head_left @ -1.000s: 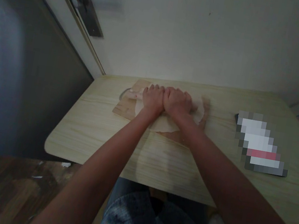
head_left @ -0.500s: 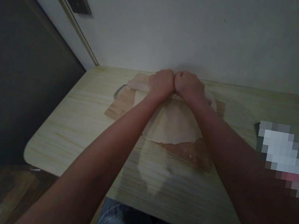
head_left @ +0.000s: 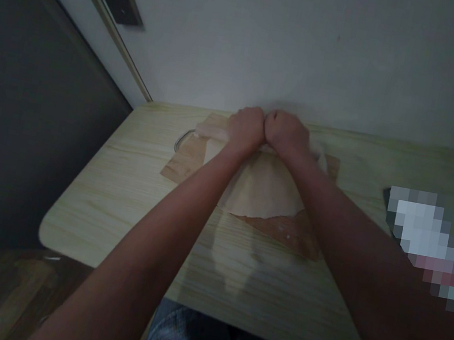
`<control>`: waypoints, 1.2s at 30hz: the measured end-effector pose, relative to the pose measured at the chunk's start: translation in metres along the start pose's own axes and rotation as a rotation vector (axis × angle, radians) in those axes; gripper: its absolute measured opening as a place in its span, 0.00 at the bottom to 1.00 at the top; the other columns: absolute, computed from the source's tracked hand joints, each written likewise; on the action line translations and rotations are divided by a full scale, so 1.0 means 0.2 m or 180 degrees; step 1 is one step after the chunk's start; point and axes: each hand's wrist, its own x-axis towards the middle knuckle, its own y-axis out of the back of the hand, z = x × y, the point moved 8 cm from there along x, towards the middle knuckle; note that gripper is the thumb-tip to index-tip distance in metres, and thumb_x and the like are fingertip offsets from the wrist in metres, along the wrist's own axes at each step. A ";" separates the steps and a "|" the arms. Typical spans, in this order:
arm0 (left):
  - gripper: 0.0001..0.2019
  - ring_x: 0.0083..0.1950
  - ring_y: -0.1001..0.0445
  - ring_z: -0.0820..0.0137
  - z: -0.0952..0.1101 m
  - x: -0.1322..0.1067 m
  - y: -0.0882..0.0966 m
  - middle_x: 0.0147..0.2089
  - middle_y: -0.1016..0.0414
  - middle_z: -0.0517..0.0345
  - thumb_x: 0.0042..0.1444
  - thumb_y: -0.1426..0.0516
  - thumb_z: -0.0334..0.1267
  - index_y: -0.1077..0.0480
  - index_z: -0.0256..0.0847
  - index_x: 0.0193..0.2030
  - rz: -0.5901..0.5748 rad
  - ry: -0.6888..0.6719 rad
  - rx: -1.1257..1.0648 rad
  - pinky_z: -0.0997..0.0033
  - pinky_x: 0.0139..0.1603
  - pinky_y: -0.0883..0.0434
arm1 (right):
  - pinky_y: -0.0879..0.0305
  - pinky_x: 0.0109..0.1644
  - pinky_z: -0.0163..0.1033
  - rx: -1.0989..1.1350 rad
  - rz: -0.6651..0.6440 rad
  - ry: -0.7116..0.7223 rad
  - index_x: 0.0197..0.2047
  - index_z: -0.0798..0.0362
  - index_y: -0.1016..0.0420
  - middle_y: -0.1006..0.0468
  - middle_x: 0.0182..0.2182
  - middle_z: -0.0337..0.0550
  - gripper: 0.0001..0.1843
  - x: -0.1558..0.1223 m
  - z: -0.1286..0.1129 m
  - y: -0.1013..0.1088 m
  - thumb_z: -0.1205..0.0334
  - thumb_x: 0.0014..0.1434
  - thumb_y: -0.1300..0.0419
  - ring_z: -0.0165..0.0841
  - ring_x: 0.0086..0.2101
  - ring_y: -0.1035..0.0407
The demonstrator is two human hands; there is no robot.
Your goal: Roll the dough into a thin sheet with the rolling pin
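My left hand and my right hand sit side by side, closed around a wooden rolling pin. The pin's left end sticks out past my left hand; its middle is hidden under my fingers. Beneath it spreads a thin, pale sheet of dough, wide and uneven at the near edge. The sheet lies on a brown wooden cutting board, which has a curved metal handle at its left end. The pin is near the far edge of the dough.
The board rests on a light wood-grain table against a pale wall. At the right lies a flat dark-edged object, its face blurred by pixels. A dark panel rises at the left.
The camera view has shifted slightly. Both hands keep their hold on the rolling pin at nearly the same place on the dough.
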 end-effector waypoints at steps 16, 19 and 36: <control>0.18 0.49 0.36 0.60 -0.02 -0.35 0.06 0.43 0.30 0.49 0.60 0.61 0.39 0.31 0.41 0.39 0.0595 -0.0501 0.0417 0.58 0.49 0.42 | 0.47 0.46 0.43 -0.0285 0.0584 0.0451 0.41 0.58 0.28 0.26 0.39 0.53 0.24 -0.37 -0.09 0.05 0.61 0.61 0.64 0.39 0.41 0.34; 0.18 0.54 0.40 0.61 -0.03 -0.44 0.08 0.47 0.31 0.49 0.61 0.62 0.39 0.33 0.41 0.43 0.0712 -0.0573 0.0521 0.57 0.52 0.45 | 0.53 0.52 0.46 -0.0277 0.0714 0.0590 0.41 0.59 0.28 0.26 0.41 0.52 0.23 -0.45 -0.11 0.04 0.61 0.61 0.63 0.39 0.46 0.37; 0.16 0.54 0.38 0.62 -0.05 -0.72 0.14 0.55 0.36 0.44 0.60 0.60 0.37 0.35 0.35 0.45 0.0561 -0.0710 0.0659 0.57 0.56 0.46 | 0.56 0.56 0.46 -0.0161 0.0660 0.0767 0.46 0.61 0.31 0.34 0.52 0.51 0.23 -0.74 -0.14 0.05 0.60 0.60 0.61 0.38 0.52 0.42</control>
